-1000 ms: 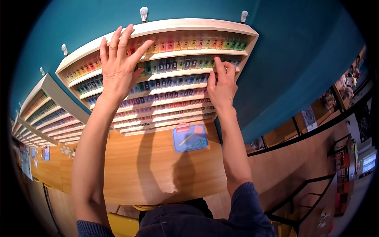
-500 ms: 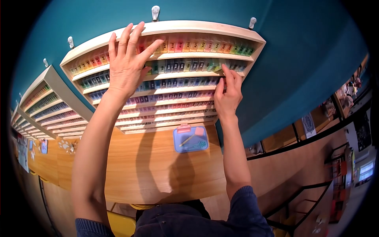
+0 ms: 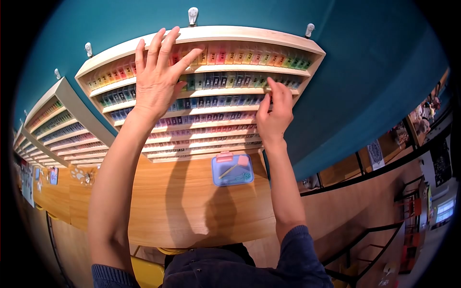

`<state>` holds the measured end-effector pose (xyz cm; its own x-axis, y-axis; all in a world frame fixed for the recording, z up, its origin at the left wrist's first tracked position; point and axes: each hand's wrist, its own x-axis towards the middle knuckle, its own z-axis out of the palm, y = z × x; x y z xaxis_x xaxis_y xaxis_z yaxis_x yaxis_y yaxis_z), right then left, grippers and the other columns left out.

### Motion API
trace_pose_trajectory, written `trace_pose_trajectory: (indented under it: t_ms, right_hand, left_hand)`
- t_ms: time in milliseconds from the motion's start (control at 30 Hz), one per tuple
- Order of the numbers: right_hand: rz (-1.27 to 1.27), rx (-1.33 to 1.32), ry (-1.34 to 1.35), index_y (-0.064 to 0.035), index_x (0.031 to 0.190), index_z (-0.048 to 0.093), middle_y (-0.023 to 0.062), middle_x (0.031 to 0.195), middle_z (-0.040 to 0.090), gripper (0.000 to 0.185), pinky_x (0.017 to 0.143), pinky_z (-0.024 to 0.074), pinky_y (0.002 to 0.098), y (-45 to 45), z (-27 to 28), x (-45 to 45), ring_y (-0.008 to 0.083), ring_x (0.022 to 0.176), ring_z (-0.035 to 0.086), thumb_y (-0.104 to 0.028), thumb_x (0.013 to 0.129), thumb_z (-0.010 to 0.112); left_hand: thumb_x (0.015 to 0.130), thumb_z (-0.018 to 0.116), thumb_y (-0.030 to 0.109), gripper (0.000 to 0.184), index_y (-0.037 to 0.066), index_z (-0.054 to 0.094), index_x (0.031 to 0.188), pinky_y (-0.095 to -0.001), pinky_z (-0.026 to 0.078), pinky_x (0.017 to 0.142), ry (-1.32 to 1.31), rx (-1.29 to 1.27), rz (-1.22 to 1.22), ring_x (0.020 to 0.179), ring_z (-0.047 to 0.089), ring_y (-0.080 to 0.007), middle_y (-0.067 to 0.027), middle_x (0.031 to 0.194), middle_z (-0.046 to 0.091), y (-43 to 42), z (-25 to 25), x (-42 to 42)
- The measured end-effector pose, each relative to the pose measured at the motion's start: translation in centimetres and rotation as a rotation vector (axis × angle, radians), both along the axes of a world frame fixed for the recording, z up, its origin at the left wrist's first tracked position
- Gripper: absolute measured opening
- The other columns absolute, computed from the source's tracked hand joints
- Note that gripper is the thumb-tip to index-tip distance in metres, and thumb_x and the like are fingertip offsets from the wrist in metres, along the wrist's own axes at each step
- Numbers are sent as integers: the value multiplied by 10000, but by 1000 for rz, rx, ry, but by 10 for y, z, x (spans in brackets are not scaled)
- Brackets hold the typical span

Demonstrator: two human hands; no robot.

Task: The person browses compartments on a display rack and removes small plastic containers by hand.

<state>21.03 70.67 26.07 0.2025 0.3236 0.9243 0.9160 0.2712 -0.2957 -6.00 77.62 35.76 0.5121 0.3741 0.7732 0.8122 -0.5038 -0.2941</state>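
My left hand (image 3: 157, 79) is spread over the upper left part of a pale wooden rack (image 3: 230, 32), its fingertips at the top board and top row. Nothing shows in it. My right hand (image 3: 276, 111) is at the right end of the second row, index fingertip near the shelf edge, fingers apart and no object visible in it. Small clear containers with coloured contents and labels fill the rows, yellow to green ones (image 3: 240, 57) on top and darker ones (image 3: 216, 80) below. A blue tray (image 3: 217, 179) with a pink clip lies beneath the rack.
A second wooden rack (image 3: 89, 115) hangs to the left. White lamps (image 3: 193, 16) sit above the racks on the teal wall (image 3: 365, 72). Below is a wooden table (image 3: 149, 211), with a yellow chair (image 3: 146, 272) at its near edge. Black metal frames stand at the right.
The view has shifted, so the rack sits lower and farther right. My right hand has moved down to the second row's shelf edge. My left hand stays spread at the rack.
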Motion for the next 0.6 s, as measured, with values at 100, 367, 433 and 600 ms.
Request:
trace_pose_trajectory:
  t_ms: [100,367,433,600]
  right_hand:
    - [12,-11,-181,-70,1322,668,137,1288,618,470,945,480,450,5,2,-13,348,1163,589,12,860,643]
    - [-97,-131,-213,-95,1392,631,108,1413,563,562,984,410,454,2,0,-33,325,1273,513,5,839,652]
    - [-94,-116,-208,-93,1406,624,110,1418,563,579,998,403,451,-1,-2,-34,319,1269,519,5,836,648]
    - [-94,-88,-228,-81,1410,621,134,1411,565,588,1004,400,447,-4,-7,-32,321,1265,526,14,830,642]
  left_hand:
    - [633,942,212,978,427,522,1489,-573,194,1263,7,11,5,1542,277,-306,-53,1670,282,0,0,0]
    - [634,927,209,961,430,529,1481,-598,218,1247,14,20,26,1523,308,-314,-60,1655,313,0,0,0]
    - [627,937,215,972,426,528,1483,-584,204,1256,7,20,27,1533,291,-313,-61,1663,298,0,0,0]
    - [593,951,225,987,408,544,1473,-578,206,1255,3,46,17,1536,286,-318,-70,1664,293,2,-1,0]
